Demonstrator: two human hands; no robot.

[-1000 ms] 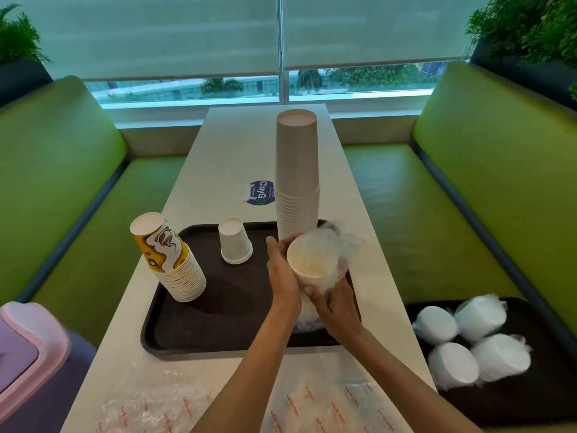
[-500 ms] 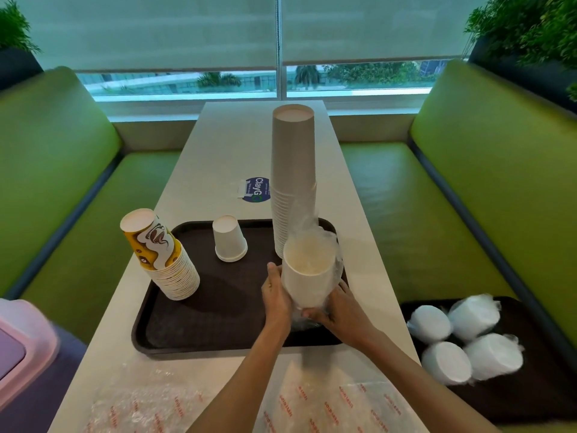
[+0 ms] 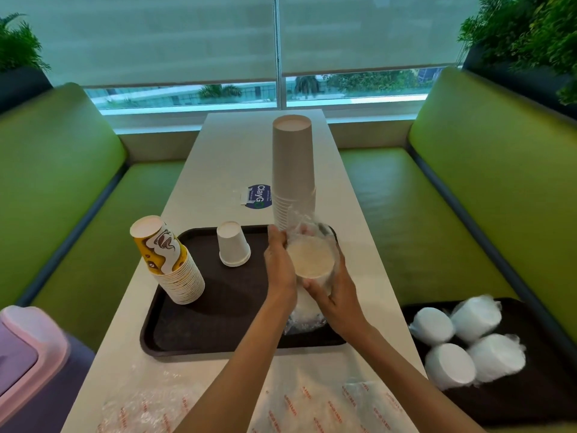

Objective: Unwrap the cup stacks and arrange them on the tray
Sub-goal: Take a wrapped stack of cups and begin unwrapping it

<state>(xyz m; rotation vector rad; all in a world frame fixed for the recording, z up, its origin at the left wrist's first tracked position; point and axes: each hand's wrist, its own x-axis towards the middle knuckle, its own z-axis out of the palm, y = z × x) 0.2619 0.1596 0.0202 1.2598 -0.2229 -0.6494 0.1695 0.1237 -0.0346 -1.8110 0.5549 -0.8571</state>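
Above the tray (image 3: 218,323), left hand (image 3: 279,267) and right hand (image 3: 335,298) curl round the wrapped cup stack (image 3: 310,260), likely steadying it for peeling.

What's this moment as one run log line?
step: unwrap | left hand, right hand: gripping stack | wrap: partly on | place: tray, right side

Soft daylight enters the window (image 3: 343,85) at twelve o'clock, muted by blinds (image 3: 187,35). Faint shadows lie on the tray (image 3: 218,323). Wide-angle distortion bows the edges; the eight o'clock bin (image 3: 31,354) blurs.
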